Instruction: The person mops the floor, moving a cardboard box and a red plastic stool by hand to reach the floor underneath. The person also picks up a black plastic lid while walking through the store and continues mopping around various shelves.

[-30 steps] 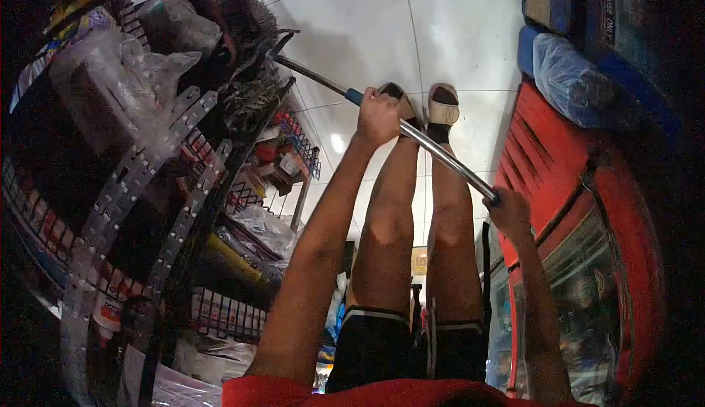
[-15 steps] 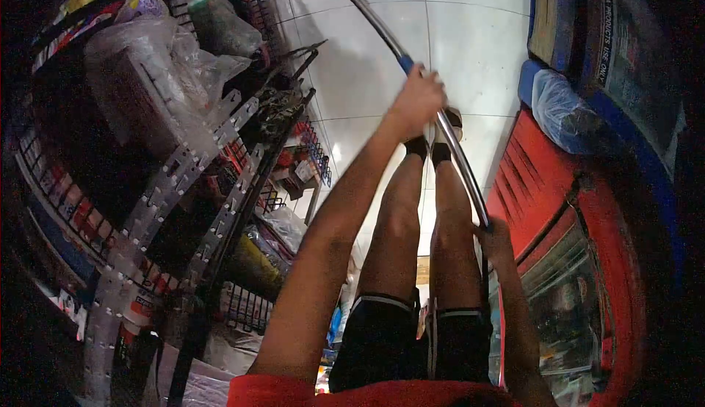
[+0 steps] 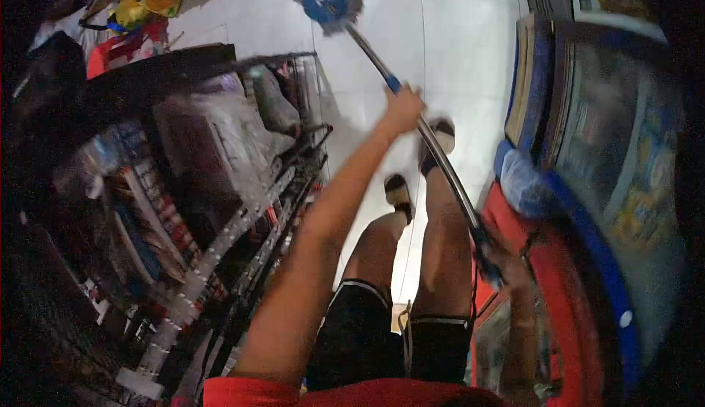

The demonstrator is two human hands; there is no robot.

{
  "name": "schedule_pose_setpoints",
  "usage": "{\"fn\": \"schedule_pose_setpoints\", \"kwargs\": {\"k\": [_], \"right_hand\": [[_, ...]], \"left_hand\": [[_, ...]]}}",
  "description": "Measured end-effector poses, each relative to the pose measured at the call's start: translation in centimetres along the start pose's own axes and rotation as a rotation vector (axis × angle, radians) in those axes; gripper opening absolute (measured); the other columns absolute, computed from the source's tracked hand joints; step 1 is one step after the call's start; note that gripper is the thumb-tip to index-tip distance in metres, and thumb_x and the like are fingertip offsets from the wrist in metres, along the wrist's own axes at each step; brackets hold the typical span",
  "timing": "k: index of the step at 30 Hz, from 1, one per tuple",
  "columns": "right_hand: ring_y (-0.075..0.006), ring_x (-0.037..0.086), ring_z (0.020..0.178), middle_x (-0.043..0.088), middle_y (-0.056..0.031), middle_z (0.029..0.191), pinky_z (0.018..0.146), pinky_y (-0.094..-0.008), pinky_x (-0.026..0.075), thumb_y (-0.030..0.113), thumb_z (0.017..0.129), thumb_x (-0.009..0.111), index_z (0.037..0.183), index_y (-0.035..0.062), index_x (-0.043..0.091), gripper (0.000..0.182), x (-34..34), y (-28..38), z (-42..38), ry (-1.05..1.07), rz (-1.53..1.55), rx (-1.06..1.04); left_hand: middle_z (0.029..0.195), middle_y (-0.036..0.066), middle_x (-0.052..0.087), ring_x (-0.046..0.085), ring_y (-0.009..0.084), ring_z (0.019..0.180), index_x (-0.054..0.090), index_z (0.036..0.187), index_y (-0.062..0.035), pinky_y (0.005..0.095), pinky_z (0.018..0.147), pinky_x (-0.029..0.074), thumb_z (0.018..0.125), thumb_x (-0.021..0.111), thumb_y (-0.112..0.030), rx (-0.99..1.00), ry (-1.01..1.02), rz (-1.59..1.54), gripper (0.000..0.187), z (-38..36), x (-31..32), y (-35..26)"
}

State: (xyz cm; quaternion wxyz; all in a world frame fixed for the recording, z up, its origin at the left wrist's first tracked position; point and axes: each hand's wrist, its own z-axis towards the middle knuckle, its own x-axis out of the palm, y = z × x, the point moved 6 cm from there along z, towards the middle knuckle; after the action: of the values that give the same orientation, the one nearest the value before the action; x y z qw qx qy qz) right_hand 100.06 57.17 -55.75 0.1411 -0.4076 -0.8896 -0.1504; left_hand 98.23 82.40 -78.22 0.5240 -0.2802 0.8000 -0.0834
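Note:
A spin mop (image 3: 449, 168) with a long metal pole runs slantwise across the view. Its round blue head with a grey fringe (image 3: 328, 0) rests on the white tiled floor at the top. Wrapped round the pole's middle, just below a blue collar, is my left hand (image 3: 404, 108). Lower down at the right, my right hand (image 3: 510, 260) is closed near the dark grip at the pole's end; motion smears its fingers. My two feet in dark-strapped footwear (image 3: 440, 134) stand below the mop head.
Along the left runs a dark metal rack (image 3: 220, 249) with plastic-wrapped goods. A red cooler (image 3: 543, 260) with a blue edge stands close on the right, a plastic-wrapped bundle (image 3: 525, 183) beside it. White tiles (image 3: 470, 47) lie between them.
The mop head now shows fully on the floor, lower in view. My feet have moved apart, one ahead of the other. Both hands keep hold of the pole, and the view has shifted forward.

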Motion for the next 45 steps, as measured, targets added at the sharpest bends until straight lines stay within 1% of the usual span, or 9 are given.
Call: {"fn": "schedule_pose_setpoints", "kwargs": {"k": [9, 19, 22, 29, 32, 34, 38, 39, 45], "right_hand": [[-0.0114, 0.046, 0.045, 0.051, -0.0009, 0.064, 0.041, -0.0282, 0.04, 0.018, 0.077, 0.064, 0.131, 0.0101, 0.036, 0.061, -2.5, 15.5, -2.6, -0.034, -0.154, 0.174], [-0.0084, 0.043, 0.051, 0.051, -0.0033, 0.068, 0.048, -0.0235, 0.04, 0.018, 0.085, 0.052, 0.13, 0.0161, 0.038, 0.048, 17.2, 43.8, 15.6, 0.118, -0.929, 0.045], [-0.0082, 0.043, 0.048, 0.049, -0.001, 0.066, 0.04, -0.0247, 0.037, 0.018, 0.083, 0.051, 0.132, 0.0085, 0.033, 0.053, 25.1, 46.6, 26.0, 0.408, -0.99, -0.354], [-0.0105, 0.045, 0.045, 0.048, -0.003, 0.061, 0.036, -0.0262, 0.038, 0.016, 0.082, 0.052, 0.128, 0.0109, 0.039, 0.048, 37.8, 51.5, 30.8, 0.372, -0.966, -0.141], [-0.0102, 0.043, 0.04, 0.051, -0.0036, 0.062, 0.035, -0.0255, 0.036, 0.016, 0.08, 0.057, 0.125, 0.009, 0.043, 0.047, 32.7, 52.9, 31.3, 0.359, -0.929, -0.264], [-0.0108, 0.052, 0.058, 0.055, -0.0062, 0.077, 0.047, -0.0261, 0.042, 0.014, 0.079, 0.057, 0.123, 0.0064, 0.045, 0.046, 31.7, 56.6, 25.4, 0.191, -1.031, 0.05], [-0.0109, 0.05, 0.083, 0.055, -0.0036, 0.1, 0.07, -0.025, 0.041, 0.013, 0.082, 0.057, 0.123, 0.0095, 0.047, 0.042, 24.8, 60.2, 21.7, 0.18, -1.009, -0.22], [-0.0102, 0.051, 0.079, 0.056, -0.0025, 0.095, 0.068, -0.0245, 0.041, 0.013, 0.082, 0.056, 0.124, 0.012, 0.046, 0.043, 26.5, 61.7, 18.0, 0.075, -0.887, 0.156], [-0.0062, 0.044, 0.052, 0.056, 0.0004, 0.082, 0.047, -0.0212, 0.039, 0.01, 0.083, 0.055, 0.128, 0.018, 0.043, 0.047, 31.3, 65.1, 20.0, 0.205, -1.157, -0.025]], "left_hand": [[0.097, 0.006, 0.054, 0.044, 0.0268, 0.1, 0.065, 0.079, -0.0142, 0.0729, 0.081, 0.022, 0.069, 0.057, -0.018, -0.137, -0.061, -0.132, 0.013, 6.3, -7.3, -1.5], [0.119, 0.016, 0.046, 0.032, 0.0349, 0.12, 0.052, 0.104, -0.0063, 0.0537, 0.094, 0.03, 0.069, 0.058, -0.012, -0.66, -0.3, -0.08, 0.036, 9.0, -26.6, 25.8], [0.126, 0.017, 0.041, 0.027, 0.0333, 0.125, 0.053, 0.106, -0.0051, 0.0489, 0.098, 0.029, 0.067, 0.062, -0.014, -0.75, -0.278, -0.164, 0.041, 6.4, -30.4, 31.9], [0.125, 0.023, 0.039, 0.033, 0.0414, 0.118, 0.054, 0.102, -0.0016, 0.0413, 0.087, 0.042, 0.073, 0.053, -0.012, -0.964, -0.349, -0.004, 0.031, 4.1, -35.5, 42.3], [0.118, 0.022, 0.046, 0.03, 0.0456, 0.118, 0.06, 0.091, -0.0035, 0.0468, 0.089, 0.038, 0.075, 0.053, -0.016, -0.921, -0.244, -0.058, 0.022, 7.8, -35.2, 39.9], [0.114, 0.02, 0.049, 0.026, 0.0473, 0.119, 0.063, 0.086, -0.0055, 0.0517, 0.091, 0.033, 0.075, 0.052, -0.018, -0.858, -0.199, -0.174, 0.02, 11.0, -34.4, 37.1], [0.097, 0.013, 0.053, 0.037, 0.0372, 0.111, 0.062, 0.084, -0.0122, 0.0537, 0.086, 0.035, 0.07, 0.057, -0.02, -0.649, -0.524, -0.322, 0.017, 16.4, -33.7, 29.4], [0.095, 0.01, 0.053, 0.04, 0.0342, 0.108, 0.06, 0.085, -0.0137, 0.0529, 0.083, 0.037, 0.067, 0.059, -0.019, -0.582, -0.477, -0.481, 0.018, 18.3, -32.6, 29.2], [0.108, 0.017, 0.048, 0.044, 0.035, 0.103, 0.055, 0.107, -0.0116, 0.0413, 0.091, 0.037, 0.047, 0.076, -0.016, -0.225, -0.449, -0.875, 0.064, 13.4, -45.3, 34.2]]}}
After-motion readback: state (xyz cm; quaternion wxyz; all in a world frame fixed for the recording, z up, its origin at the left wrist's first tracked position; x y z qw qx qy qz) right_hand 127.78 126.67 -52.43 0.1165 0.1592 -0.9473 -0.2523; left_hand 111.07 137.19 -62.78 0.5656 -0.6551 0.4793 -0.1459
